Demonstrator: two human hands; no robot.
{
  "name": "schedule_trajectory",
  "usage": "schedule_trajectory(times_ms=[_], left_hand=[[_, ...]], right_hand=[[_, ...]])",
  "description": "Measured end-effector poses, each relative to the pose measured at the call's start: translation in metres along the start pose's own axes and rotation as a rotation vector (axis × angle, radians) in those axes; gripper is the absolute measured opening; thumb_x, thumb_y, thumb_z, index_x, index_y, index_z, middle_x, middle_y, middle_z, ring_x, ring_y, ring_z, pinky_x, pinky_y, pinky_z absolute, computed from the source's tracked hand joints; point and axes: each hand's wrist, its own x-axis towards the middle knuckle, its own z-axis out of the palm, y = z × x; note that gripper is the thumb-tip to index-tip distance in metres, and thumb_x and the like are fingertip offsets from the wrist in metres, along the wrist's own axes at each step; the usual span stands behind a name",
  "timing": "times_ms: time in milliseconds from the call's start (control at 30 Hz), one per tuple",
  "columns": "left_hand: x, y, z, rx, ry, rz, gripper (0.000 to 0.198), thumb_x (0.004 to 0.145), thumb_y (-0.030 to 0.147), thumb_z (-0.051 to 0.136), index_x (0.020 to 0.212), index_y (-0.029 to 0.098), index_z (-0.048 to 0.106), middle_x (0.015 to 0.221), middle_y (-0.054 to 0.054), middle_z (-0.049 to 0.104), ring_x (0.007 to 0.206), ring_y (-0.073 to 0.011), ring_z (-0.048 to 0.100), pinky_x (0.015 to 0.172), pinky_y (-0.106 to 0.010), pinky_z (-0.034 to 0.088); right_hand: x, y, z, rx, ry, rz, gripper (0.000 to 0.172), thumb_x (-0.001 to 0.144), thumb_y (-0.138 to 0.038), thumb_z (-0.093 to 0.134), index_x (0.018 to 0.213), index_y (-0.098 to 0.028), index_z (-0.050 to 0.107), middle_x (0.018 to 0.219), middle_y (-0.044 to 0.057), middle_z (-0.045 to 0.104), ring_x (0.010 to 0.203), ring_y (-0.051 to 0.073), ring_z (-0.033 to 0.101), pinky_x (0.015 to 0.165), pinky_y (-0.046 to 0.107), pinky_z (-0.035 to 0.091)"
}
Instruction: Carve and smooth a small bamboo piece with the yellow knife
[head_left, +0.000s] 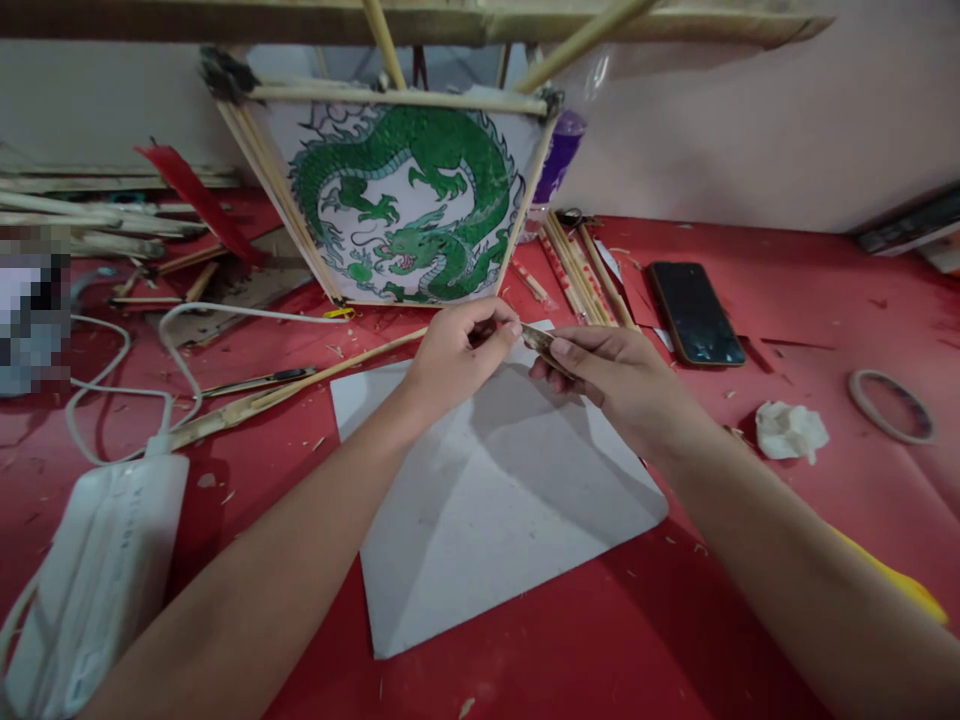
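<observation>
My left hand [469, 345] is closed in a pinch, thumb against the bent fingers; what lies between them is hidden. Right beside its thumb tip is the end of a narrow, flat brownish piece [537, 340], possibly bamboo. My right hand [607, 370] grips this piece between thumb and fingers. Both hands hover over the far part of a pale grey board [495, 520] on the red table. A long thin bamboo strip [360, 355] runs from the left up to behind my left hand, and whether the fingers hold it is unclear.
Behind my hands stands a stick frame with a green dragon picture [450, 200]. A white power strip [112, 560] and cable lie left, near a cutter knife [259, 382]. On the right are a phone [696, 312], crumpled tissue [791, 430] and a tape roll [862, 400].
</observation>
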Motion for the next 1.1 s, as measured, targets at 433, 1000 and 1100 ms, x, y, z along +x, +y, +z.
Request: schedule_trajectory(times_ms=[433,1000,1100], left_hand=[[-0.0014,0.0018,0.0007,-0.017,0.008,0.001,0.014,0.089,0.031,0.068,0.098,0.022,0.073,0.062,0.004,0.047,0.056,-0.0097,0.038,0.053,-0.026,0.032],[-0.0014,0.0004,0.0012,-0.001,0.009,0.022,0.014,0.089,0.034,0.069,0.092,0.021,0.071,0.062,0.004,0.047,0.056,-0.0097,0.038,0.053,-0.027,0.031],[-0.001,-0.0003,0.0011,-0.003,0.02,0.019,0.015,0.088,0.037,0.071,0.09,0.022,0.069,0.06,0.005,0.043,0.054,-0.0098,0.037,0.052,-0.027,0.03]], right_hand=[[0.0028,0.0063,-0.0031,-0.123,0.027,-0.097,0.025,0.088,-0.045,0.072,0.083,-0.021,0.075,0.075,0.003,0.07,0.06,0.012,0.052,0.057,0.028,0.041],[0.0044,0.0093,-0.0026,-0.102,0.053,-0.029,0.028,0.083,-0.048,0.076,0.079,-0.02,0.072,0.067,0.002,0.066,0.055,0.011,0.05,0.049,0.026,0.033],[0.0054,0.0089,-0.0031,-0.129,0.056,-0.051,0.03,0.083,-0.05,0.076,0.076,-0.021,0.07,0.066,0.001,0.064,0.054,0.011,0.049,0.049,0.027,0.033]])
